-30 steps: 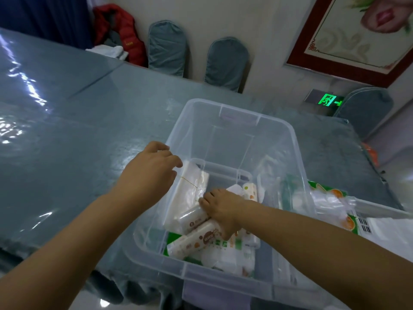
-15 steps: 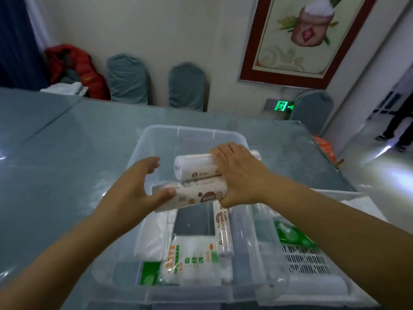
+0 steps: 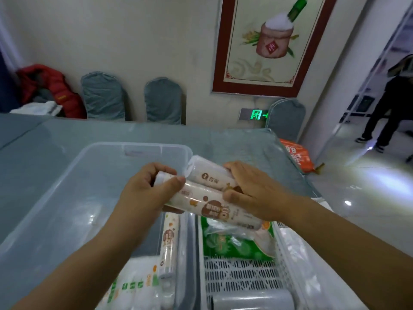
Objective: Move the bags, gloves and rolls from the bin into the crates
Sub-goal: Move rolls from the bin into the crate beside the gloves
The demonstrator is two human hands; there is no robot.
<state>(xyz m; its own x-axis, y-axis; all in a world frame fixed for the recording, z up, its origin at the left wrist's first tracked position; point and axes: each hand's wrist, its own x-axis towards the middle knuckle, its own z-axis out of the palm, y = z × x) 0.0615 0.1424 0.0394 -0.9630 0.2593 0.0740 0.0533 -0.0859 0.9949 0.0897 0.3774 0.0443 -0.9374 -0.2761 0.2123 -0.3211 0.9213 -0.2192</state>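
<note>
I hold two rolls [image 3: 214,193] lengthwise between closed left hand [image 3: 149,189] and right hand [image 3: 252,189], above the bin [image 3: 73,175] wall, crate [image 3: 241,276] on the right-hand side.

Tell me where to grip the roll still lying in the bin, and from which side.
Grip the roll around its middle, coming from above. It lies flat along the clear bin's right wall with its top exposed; that wall crowds one side, so fingers should close across its narrow width.
</note>
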